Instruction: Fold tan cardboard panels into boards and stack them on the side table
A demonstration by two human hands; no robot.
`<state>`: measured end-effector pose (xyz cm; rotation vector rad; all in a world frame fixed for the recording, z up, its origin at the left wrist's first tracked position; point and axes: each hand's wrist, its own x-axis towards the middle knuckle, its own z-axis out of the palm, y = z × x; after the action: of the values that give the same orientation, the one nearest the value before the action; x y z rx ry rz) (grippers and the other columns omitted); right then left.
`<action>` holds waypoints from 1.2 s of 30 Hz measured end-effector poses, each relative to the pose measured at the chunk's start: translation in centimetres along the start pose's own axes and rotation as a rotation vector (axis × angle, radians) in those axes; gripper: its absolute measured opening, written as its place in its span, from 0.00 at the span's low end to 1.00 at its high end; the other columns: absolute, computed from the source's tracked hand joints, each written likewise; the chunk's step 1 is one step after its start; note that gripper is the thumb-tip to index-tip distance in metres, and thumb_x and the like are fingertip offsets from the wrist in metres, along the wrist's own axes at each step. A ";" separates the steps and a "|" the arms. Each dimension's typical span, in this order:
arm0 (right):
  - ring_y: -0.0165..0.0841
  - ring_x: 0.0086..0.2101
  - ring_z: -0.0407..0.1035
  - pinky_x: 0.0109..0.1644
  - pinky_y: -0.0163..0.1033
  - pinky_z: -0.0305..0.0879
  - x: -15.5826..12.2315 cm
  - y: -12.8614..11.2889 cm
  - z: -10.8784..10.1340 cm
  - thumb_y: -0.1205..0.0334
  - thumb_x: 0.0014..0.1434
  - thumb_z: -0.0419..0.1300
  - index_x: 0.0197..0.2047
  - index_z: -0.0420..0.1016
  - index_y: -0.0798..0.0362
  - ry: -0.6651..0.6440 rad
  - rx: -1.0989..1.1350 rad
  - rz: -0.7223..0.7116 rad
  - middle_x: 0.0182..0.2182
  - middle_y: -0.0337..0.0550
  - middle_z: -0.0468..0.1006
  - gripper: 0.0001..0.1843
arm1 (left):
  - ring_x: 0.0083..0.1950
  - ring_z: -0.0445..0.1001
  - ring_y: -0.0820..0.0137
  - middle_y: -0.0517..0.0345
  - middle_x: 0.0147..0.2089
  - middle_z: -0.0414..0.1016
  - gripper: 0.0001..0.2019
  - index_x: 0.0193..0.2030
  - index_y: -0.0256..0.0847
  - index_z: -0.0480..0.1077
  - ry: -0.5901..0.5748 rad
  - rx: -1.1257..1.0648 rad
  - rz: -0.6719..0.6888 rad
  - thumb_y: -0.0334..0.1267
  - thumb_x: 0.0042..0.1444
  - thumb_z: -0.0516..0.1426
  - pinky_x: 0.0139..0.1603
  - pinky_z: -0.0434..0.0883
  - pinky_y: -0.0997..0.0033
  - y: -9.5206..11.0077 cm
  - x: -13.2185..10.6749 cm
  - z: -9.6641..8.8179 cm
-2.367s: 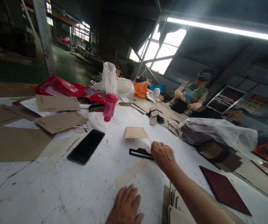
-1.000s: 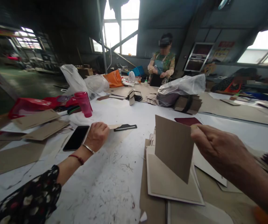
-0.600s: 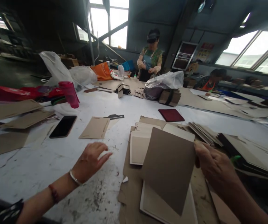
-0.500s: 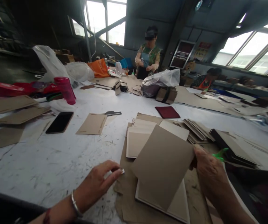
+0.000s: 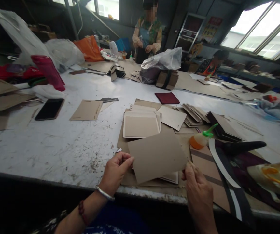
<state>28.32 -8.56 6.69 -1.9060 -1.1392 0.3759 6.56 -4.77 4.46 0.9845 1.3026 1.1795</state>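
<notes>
Cardboard (image 5: 158, 156), now (seemingly) in both hands (image 5: 115, 172) (image 5: 200, 191)

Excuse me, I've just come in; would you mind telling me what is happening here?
A person's left-hand grip and right-hand grip hold a flat brown board between them by its opposite sides. Just beyond it, pale-edged boards lie piled on the table, and a green-nozzled bottle sits to the right.

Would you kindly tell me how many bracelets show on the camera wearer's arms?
2: a silver bangle behind the left hand, and a dark red beaded bracelet nearer the patterned sleeve. More could be hidden under it; none shows by the right hand.
</notes>
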 end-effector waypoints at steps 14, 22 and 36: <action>0.41 0.37 0.69 0.44 0.43 0.64 -0.4 4.2 -1.2 0.40 0.47 0.51 0.36 0.75 0.54 -0.120 -0.163 0.010 0.37 0.49 0.75 0.27 | 0.22 0.63 0.74 0.62 0.19 0.65 0.12 0.23 0.35 0.64 -0.162 0.257 -0.007 0.44 0.39 0.56 0.24 0.61 0.75 0.1 3.8 1.1; 0.42 0.40 0.69 0.44 0.42 0.65 -0.4 5.4 -1.0 0.40 0.44 0.53 0.39 0.75 0.52 -0.176 -0.171 0.167 0.36 0.47 0.76 0.28 | 0.22 0.65 0.72 0.60 0.20 0.66 0.11 0.23 0.36 0.65 -0.230 0.464 -0.032 0.43 0.41 0.54 0.22 0.61 0.74 -0.7 5.6 1.2; 0.36 0.29 0.68 0.37 0.40 0.64 0.0 4.2 0.8 0.43 0.46 0.54 0.45 0.71 0.57 -0.166 -0.107 0.189 0.27 0.43 0.73 0.30 | 0.22 0.67 0.72 0.61 0.19 0.65 0.08 0.22 0.38 0.64 -0.247 0.669 -0.002 0.40 0.44 0.54 0.23 0.62 0.75 0.0 8.0 1.7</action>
<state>30.23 -9.10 2.88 -2.1161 -1.1072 0.5964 7.52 3.26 3.11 1.5496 1.5213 0.5845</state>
